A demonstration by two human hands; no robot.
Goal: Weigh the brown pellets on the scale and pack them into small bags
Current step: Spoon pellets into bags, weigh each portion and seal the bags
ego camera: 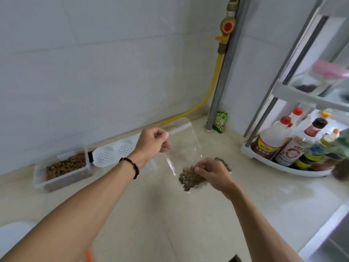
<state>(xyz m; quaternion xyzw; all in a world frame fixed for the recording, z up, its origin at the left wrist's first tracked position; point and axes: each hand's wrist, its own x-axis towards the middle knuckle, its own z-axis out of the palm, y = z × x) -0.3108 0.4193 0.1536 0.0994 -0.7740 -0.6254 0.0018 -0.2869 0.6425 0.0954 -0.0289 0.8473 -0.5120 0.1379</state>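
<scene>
Two bare forearms reach up from 6 o'clock over the pale counter [151,214]. L wrist wears a dark bead bracelet [132,167]. Left hand [151,144], just above frame centre, has its fingers curled, pinching the top-left corner of a clear zip bag [186,146] by the zip strip; bag hangs tilted, its open mouth up toward 12 o'clock. Right hand [213,173], at approx 4 o'clock from the L hand, grips the bag's lower end, fingers curled around the plastic where the brown pellets [189,178] sit bunched at the bottom. Bag is held above the counter, not clearly resting on it.

At 9 o'clock, near the wall, a clear rectangular tub [62,171] holds more brown pellets. Just beside it to the R lies a white perforated lid [115,152], partly hidden behind the L wrist. At 12–1 o'clock, in the corner, a yellow hose [211,91] runs down from a valve w/ red centre [228,26] alongside a grey pipe [224,72]; a small green packet [220,122] leans at the pipe's foot. At 3 o'clock, a white rack [268,159] carries several sauce bottles [272,137]; labels too blurred to read. Scale: can't tell which object it is, if any.
</scene>
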